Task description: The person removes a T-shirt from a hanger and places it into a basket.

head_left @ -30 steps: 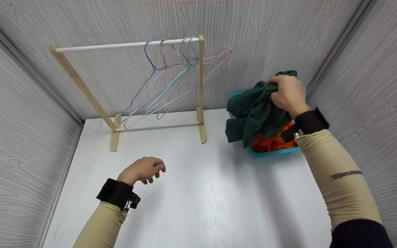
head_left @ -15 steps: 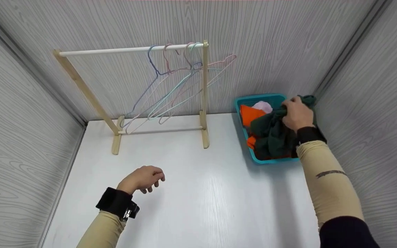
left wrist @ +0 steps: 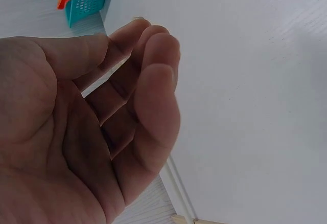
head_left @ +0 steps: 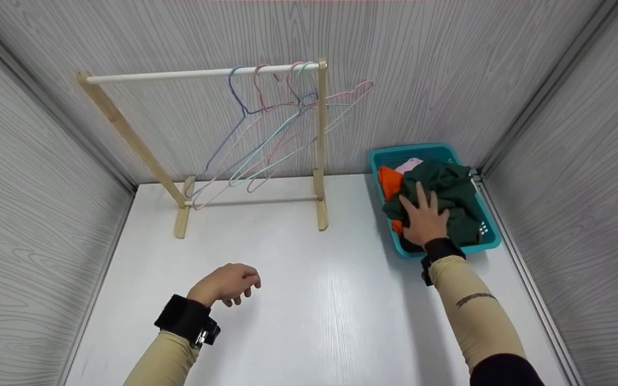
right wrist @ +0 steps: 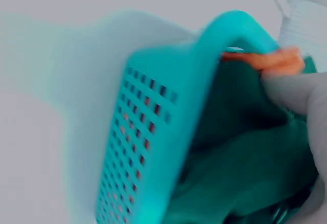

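Note:
A crumpled dark green cloth (head_left: 456, 193) lies on top of the pile in the teal basket (head_left: 494, 236). My right hand (head_left: 426, 221) is over its near left part, fingers spread and straight, at or just above the cloth. Orange fabric (head_left: 389, 182) and a pale pink piece (head_left: 409, 165) show beside the green one. In the right wrist view the thumb (right wrist: 291, 93) is by the green cloth, inside the basket's rim. Above the white table my left hand (head_left: 228, 284) hangs with loosely bent fingers; the left wrist view shows its palm holding nothing.
A wooden rack (head_left: 321, 145) with a white rod (head_left: 164, 76) stands at the back, left of the basket. Several thin hangers (head_left: 244, 111) in blue, pink and mint hang near its right end. Grey wood-grain walls close in the back and both sides.
My right hand has brought the green cloth down into the basket and let go of it, then moved left and nearer with fingers spread. The left hand has barely moved.

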Demonstrator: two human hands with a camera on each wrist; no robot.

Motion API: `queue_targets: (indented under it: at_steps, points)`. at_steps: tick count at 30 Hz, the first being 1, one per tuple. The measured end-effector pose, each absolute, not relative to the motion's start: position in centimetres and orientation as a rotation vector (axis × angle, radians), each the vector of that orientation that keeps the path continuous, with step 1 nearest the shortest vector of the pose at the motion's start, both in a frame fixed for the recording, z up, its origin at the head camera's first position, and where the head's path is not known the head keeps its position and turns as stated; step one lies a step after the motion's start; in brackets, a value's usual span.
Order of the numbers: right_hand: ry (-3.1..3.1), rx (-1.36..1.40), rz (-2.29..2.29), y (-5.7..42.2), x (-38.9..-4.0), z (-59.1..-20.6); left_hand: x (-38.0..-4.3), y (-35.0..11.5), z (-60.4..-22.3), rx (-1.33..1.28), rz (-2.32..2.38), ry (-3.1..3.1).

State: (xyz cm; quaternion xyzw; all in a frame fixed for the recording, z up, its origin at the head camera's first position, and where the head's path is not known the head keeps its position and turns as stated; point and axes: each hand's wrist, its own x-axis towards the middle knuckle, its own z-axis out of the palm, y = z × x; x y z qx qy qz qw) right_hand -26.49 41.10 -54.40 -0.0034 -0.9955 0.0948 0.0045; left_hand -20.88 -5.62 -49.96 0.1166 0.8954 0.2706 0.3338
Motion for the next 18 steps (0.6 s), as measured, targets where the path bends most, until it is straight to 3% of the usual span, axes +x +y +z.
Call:
queue_targets:
  at_steps: [10, 18]
  points:
    - [-3.263, -0.053, 0.238, 43.1, -25.6, -57.5, -20.0, -6.0, -50.2, 0.28, 0.692, 2.331]
    - [-3.291, -0.036, 0.409, 41.3, -25.9, -53.8, -21.0, -5.5, -50.0, 0.318, 0.642, 2.348]
